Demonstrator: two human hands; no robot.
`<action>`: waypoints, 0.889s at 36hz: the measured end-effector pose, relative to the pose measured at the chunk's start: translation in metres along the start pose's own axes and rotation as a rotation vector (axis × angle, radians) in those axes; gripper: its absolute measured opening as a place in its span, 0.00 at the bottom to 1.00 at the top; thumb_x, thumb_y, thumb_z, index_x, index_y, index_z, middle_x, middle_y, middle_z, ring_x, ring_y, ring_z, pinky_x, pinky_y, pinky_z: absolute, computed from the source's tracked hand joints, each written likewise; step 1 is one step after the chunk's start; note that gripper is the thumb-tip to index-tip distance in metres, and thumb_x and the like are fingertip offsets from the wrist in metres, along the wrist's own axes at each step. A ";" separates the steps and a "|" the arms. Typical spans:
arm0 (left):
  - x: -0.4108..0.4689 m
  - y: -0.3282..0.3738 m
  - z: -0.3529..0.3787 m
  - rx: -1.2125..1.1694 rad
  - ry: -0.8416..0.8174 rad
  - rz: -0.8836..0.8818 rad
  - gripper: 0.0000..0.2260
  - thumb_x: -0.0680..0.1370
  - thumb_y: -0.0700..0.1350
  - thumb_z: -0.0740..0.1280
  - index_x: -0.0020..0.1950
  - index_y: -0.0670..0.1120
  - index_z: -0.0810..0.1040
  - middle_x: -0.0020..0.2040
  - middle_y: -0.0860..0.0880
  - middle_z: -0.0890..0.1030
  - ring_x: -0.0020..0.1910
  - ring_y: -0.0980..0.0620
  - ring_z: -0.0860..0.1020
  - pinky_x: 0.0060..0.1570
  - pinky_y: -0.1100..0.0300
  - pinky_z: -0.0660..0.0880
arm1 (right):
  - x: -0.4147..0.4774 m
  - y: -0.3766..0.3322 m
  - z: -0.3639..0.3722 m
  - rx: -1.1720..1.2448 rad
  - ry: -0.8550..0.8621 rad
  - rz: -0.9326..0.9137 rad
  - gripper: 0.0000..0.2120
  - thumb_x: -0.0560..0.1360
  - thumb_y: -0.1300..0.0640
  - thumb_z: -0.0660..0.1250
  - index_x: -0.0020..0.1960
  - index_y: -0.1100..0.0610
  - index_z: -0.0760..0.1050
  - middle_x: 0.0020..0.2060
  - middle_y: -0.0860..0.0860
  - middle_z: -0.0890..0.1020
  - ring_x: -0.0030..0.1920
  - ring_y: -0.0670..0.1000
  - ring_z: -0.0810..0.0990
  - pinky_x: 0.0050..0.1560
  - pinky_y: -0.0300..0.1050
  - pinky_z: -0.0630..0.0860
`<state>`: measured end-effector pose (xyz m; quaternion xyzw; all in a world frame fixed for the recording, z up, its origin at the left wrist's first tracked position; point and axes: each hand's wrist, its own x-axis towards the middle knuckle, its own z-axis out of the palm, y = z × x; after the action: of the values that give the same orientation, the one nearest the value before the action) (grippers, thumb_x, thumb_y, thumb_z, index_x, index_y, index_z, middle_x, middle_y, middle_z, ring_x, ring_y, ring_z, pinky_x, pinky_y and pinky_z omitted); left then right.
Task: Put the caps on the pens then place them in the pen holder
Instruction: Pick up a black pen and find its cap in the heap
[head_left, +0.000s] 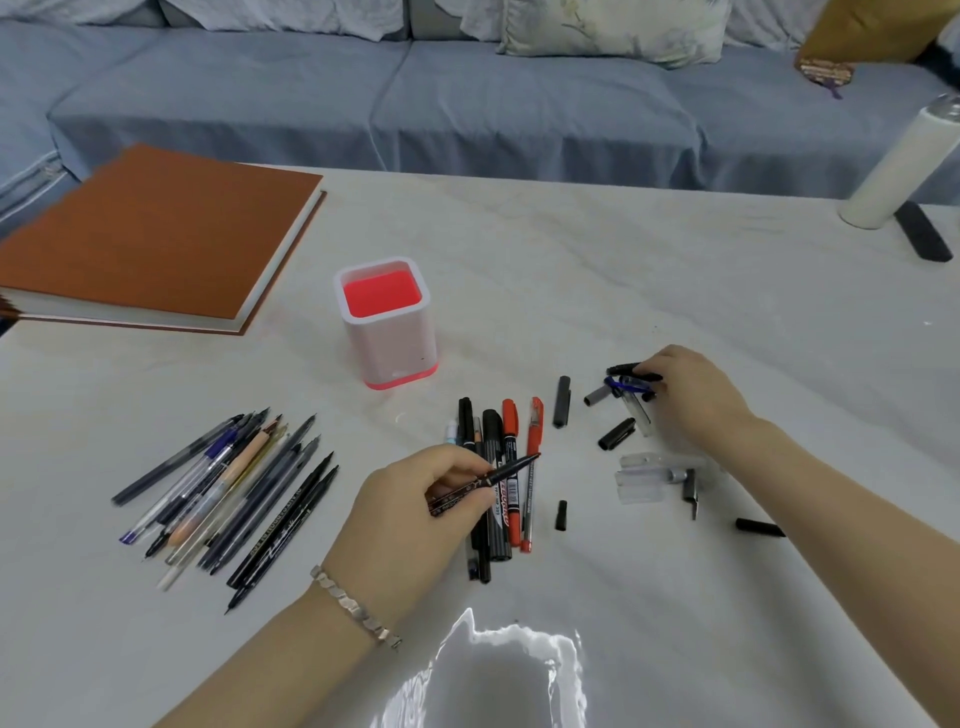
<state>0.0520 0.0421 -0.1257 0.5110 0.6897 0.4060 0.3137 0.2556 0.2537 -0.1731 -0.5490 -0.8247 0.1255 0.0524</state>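
My left hand (415, 512) grips an uncapped thin black pen (511, 470), its tip pointing right over a row of capped pens (501, 483). A pile of uncapped pens (228, 493) lies at the left. My right hand (688, 387) rests on a cluster of loose caps, fingers closing on a black cap (626, 370) next to a blue cap (626, 385). More loose caps, black (562, 401) and clear (641, 480), lie scattered between my hands. The white pen holder (387, 322) with its red inside stands upright behind the pens, with nothing in it.
A brown book (156, 236) lies at the table's back left. A white cylinder (901, 166) and a black flat object (923, 238) stand at the back right. A blue sofa (467, 104) runs behind the table. Light glare shows near the front edge.
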 end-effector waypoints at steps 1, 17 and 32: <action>-0.001 0.000 0.000 0.001 0.003 0.007 0.10 0.70 0.41 0.71 0.39 0.58 0.78 0.32 0.61 0.80 0.41 0.67 0.77 0.39 0.82 0.68 | -0.001 0.000 0.001 0.002 0.001 0.004 0.15 0.73 0.69 0.59 0.56 0.59 0.77 0.53 0.56 0.75 0.54 0.57 0.73 0.53 0.50 0.72; -0.006 0.004 0.007 0.001 0.006 -0.003 0.13 0.70 0.39 0.70 0.37 0.59 0.76 0.37 0.61 0.80 0.39 0.71 0.76 0.38 0.81 0.68 | -0.021 -0.006 0.001 0.005 -0.090 0.060 0.08 0.74 0.58 0.63 0.52 0.56 0.78 0.49 0.54 0.77 0.47 0.54 0.74 0.45 0.44 0.69; -0.011 0.000 0.003 0.014 0.002 -0.026 0.12 0.70 0.39 0.70 0.38 0.58 0.76 0.36 0.60 0.80 0.39 0.71 0.76 0.38 0.80 0.68 | -0.067 -0.035 -0.010 0.448 0.064 0.037 0.08 0.74 0.61 0.64 0.52 0.56 0.78 0.40 0.50 0.77 0.39 0.46 0.74 0.42 0.32 0.67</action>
<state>0.0573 0.0322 -0.1267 0.5035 0.6995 0.3976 0.3146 0.2528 0.1808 -0.1502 -0.5426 -0.7638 0.2889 0.1969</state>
